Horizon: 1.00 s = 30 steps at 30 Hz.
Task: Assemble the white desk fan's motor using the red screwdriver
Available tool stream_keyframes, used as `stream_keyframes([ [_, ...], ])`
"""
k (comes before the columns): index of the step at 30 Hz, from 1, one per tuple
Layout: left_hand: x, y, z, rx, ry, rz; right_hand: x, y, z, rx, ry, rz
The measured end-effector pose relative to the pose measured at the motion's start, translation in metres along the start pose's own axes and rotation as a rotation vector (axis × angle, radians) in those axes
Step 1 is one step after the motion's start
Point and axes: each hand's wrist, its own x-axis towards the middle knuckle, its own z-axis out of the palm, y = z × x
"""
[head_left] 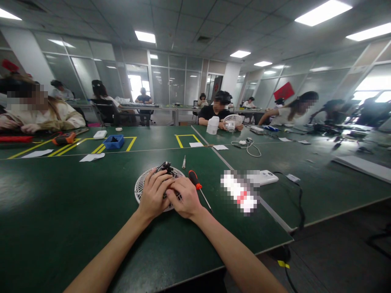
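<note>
In front of me on the green table lies a round white fan grille [141,184], with a black part and wires [165,167] showing at its far middle. My left hand [154,192] lies over the grille's left half, its fingers bent round the black part. My right hand [185,196] is closed beside it, fingers curled in and touching the left hand; what its fingertips grip is hidden. To the right of the grille rests a red and black screwdriver [198,185]. A small pale pointed tool [183,162] lies just beyond the grille.
Right of the screwdriver are a blurred-out bright object [240,193] and a white phone [264,178]. A black cable [301,199] hangs over the table edge. Farther off are a blue bin [114,142], a white cable [252,146] and a person holding a fan [233,121].
</note>
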Motion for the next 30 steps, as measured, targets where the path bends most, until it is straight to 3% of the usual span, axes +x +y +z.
stream_keyframes([
  [11,0.0027,-0.0075,-0.0059,0.018,0.033,0.016,0.0043,-0.0056,-0.0034,0.046,-0.053,0.006],
  [21,0.0027,-0.007,-0.0078,0.078,0.115,0.035,0.002,-0.0015,0.0004,-0.058,-0.089,-0.074],
  [30,0.0036,-0.0078,-0.0092,0.09,0.113,0.041,0.0036,-0.0047,0.0012,-0.079,-0.096,-0.096],
])
